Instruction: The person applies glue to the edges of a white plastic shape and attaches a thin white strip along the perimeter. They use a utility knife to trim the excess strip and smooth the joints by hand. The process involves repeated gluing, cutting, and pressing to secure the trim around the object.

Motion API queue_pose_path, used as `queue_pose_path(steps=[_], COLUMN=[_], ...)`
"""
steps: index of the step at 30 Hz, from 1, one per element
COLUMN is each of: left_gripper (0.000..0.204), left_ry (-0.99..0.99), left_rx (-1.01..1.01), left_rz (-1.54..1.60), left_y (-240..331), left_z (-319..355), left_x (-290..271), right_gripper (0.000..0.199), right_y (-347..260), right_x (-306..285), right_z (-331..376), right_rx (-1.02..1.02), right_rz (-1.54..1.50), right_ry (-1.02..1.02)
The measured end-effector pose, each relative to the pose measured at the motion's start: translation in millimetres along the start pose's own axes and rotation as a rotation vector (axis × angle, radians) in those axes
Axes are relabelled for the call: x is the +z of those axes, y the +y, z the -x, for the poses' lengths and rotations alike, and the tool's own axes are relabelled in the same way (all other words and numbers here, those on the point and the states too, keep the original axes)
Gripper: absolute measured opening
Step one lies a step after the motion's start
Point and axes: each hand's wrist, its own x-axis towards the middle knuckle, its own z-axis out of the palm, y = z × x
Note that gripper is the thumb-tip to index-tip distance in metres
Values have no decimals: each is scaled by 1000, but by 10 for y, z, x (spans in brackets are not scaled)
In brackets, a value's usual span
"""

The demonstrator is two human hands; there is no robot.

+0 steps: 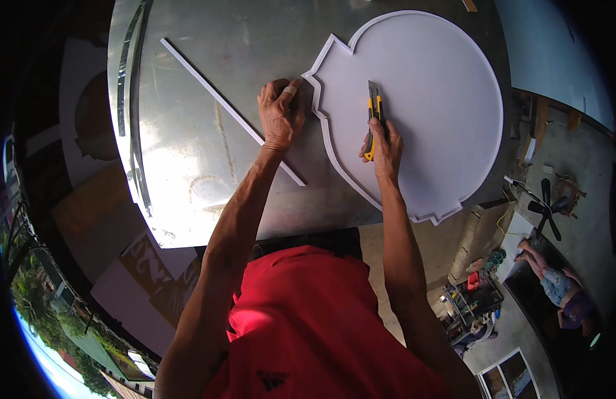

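My right hand [388,147] grips a yellow and black utility knife [379,105], its blade out and pointing away from me. Hand and knife are over a large rounded white panel [434,100], which has a thin raised rim with stepped notches at its left and near edges. Just left of the upper left notch, my left hand [280,114] is closed, fingers curled and thumb side toward the panel. Whatever its fingertips pinch is hidden. A narrow white strip [215,94] lies diagonally on the metal tabletop, passing beneath my left wrist.
The shiny metal tabletop [188,156] ends just in front of my body. A dark strip [136,100] runs along its left side. Beyond the right edge are a pale blue sheet [544,53], a black-bladed fan [546,209], a cluttered tool rack [474,302] and a person lying down [557,286].
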Motion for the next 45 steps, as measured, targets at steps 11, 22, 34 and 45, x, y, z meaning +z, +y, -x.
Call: queue_pose_path(steps=[11,22,34,45], left_gripper=[47,42,28,25], left_ry=[-25,-64,-83,-115], left_rx=[-45,27,-210,-394], left_rz=[-74,-153,-181,172], left_y=[62,82,99,-7], left_z=[-54,-69,-364,-412], left_x=[-47,5,78,59], right_gripper=[43,45,38,36], right_y=[34,97,32,286], right_x=[-145,-156,-164,-1159], right_z=[-53,-89,-65,725], right_rx=[-7,-46,-98,-184], right_rz=[-32,-21,66,192], right_ry=[-180,-145,-150,-274])
